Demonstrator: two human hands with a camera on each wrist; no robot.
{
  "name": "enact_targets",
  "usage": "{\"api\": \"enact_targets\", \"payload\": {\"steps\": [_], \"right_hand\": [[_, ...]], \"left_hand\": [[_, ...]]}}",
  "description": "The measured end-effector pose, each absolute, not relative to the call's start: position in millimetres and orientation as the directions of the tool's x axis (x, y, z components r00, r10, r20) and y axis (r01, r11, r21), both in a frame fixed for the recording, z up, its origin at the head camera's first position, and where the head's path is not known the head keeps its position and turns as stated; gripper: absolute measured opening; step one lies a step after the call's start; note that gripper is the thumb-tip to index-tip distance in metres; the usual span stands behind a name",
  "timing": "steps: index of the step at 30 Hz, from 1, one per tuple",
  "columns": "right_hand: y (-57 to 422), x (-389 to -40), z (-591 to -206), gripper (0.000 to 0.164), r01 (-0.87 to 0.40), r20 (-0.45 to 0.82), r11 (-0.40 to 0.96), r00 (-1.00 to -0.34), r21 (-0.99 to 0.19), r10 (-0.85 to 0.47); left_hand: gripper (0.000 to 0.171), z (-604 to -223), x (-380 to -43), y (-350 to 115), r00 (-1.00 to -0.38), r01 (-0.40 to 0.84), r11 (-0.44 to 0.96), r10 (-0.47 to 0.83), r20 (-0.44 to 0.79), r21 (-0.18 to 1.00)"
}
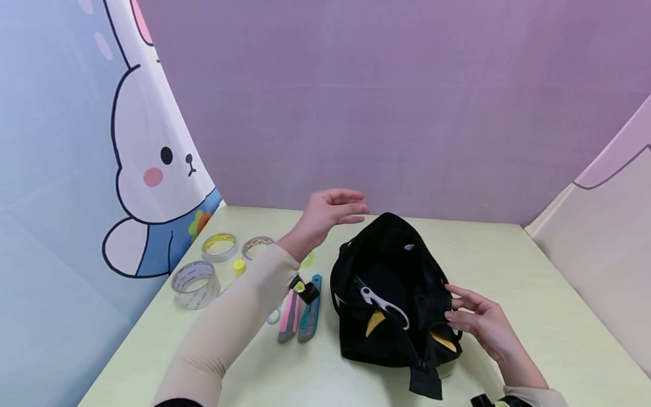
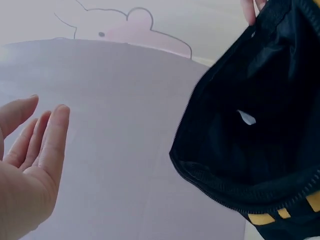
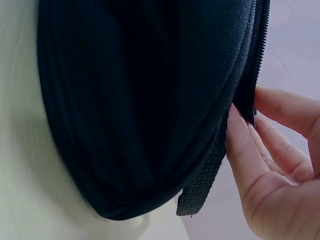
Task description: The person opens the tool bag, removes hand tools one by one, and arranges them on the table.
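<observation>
A black zippered bag [image 1: 363,347] with yellow patches stands on the table, its mouth wide apart. White-handled scissors [image 1: 378,299] lie in the mouth, and a small white tag [image 2: 246,118] shows on the dark lining. My right hand [image 1: 480,322] pinches the bag's right rim between thumb and fingers, beside the zipper seen in the right wrist view. Up at the left of the bag's top, my left hand [image 1: 333,215] hovers with loosely extended fingers. It holds nothing and is apart from the bag in the left wrist view.
Left of the bag lie a pink utility knife [image 1: 289,316] and a teal one [image 1: 309,316]. Farther left are a wide clear tape roll [image 1: 203,295], a yellow-cored roll [image 1: 226,255] and another roll [image 1: 247,249]. A yellow cap [image 1: 239,266] shows beside my left sleeve, which hides part of the table.
</observation>
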State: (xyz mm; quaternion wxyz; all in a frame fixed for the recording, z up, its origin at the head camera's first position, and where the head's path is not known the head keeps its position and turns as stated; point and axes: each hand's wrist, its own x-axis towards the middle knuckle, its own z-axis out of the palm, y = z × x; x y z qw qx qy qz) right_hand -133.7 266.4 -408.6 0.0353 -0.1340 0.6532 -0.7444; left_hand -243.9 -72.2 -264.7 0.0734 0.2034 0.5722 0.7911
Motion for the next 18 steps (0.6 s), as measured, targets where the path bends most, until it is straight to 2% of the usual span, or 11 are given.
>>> {"api": "enact_targets", "payload": {"steps": [10, 18], "right_hand": [[267, -134, -406, 0.056, -0.118, 0.154, -0.155, -0.956, -0.981, -0.249], [267, -134, -408, 0.056, -0.111, 0.144, -0.146, -0.959, -0.983, -0.243]], "left_hand": [[0.032, -273, -275, -40, -0.892, 0.158, -0.388, 0.338, 0.300, 0.908], [0.031, -289, -290, -10, -0.834, 0.126, -0.317, 0.479, 0.273, 0.940]]}}
